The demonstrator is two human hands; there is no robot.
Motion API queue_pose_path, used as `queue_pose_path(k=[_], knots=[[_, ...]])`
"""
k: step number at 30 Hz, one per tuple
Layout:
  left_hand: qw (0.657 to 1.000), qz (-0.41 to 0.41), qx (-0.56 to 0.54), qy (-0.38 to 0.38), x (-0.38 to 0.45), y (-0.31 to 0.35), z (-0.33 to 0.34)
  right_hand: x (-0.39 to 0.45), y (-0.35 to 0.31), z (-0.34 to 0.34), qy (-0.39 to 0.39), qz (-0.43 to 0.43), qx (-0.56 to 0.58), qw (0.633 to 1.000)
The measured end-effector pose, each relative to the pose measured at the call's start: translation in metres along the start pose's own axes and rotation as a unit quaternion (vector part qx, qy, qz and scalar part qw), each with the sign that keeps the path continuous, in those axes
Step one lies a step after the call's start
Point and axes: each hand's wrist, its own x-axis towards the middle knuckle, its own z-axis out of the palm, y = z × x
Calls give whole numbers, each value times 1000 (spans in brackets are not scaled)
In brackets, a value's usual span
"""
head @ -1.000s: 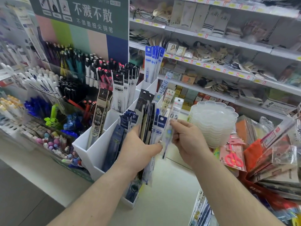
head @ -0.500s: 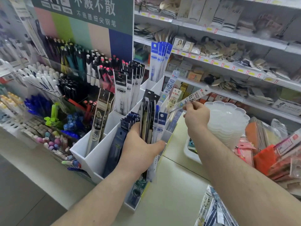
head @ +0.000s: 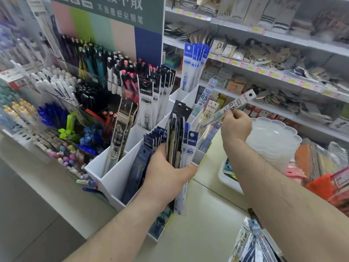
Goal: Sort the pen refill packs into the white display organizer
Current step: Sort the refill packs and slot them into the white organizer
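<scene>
A white display organizer [head: 113, 178] with several slanted compartments stands on the counter, filled with upright pen refill packs. My left hand [head: 166, 176] grips a bundle of black and blue-white refill packs [head: 179, 140] in front of the organizer's near right compartments. My right hand [head: 235, 125] pinches a single clear refill pack [head: 239, 103] marked 0.5, tilted with its header up to the right, over the organizer's right side. Similar 0.5 packs [head: 204, 103] stand in the compartment just left of it.
A pen display rack [head: 90, 76] rises behind the organizer on the left. A stack of clear plastic trays [head: 273, 140] sits at right, with packaged goods [head: 324, 167] beyond. More refill packs [head: 251, 242] lie at the bottom right. Store shelves [head: 264, 72] run behind.
My right hand carried the single 0.5 pack up and away from the bundle toward the organizer's right compartments, and now holds it there. My left hand keeps hold of the bundle.
</scene>
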Motion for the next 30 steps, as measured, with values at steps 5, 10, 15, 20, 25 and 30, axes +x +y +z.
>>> queue_pose_path(k=[5, 10, 15, 20, 25, 30], knots=[[1000, -7, -6, 8, 0, -2, 2, 4, -25, 6, 20, -56, 82, 995], [1000, -8, -4, 5, -3, -5, 3, 11, -29, 27, -90, -51, -45, 994], [1000, -7, -3, 5, -6, -6, -2, 16, -30, 42, -178, -9, -139, 974], [1000, -1, -16, -12, -8, -6, -7, 17, -33, 50, -199, -10, -189, 962], [1000, -4, -15, -27, -8, -9, -8, 15, -32, 40, -197, 9, -178, 964], [997, -48, -44, -48, -7, -14, -5, -26, -41, 5, -171, 14, -83, 982]])
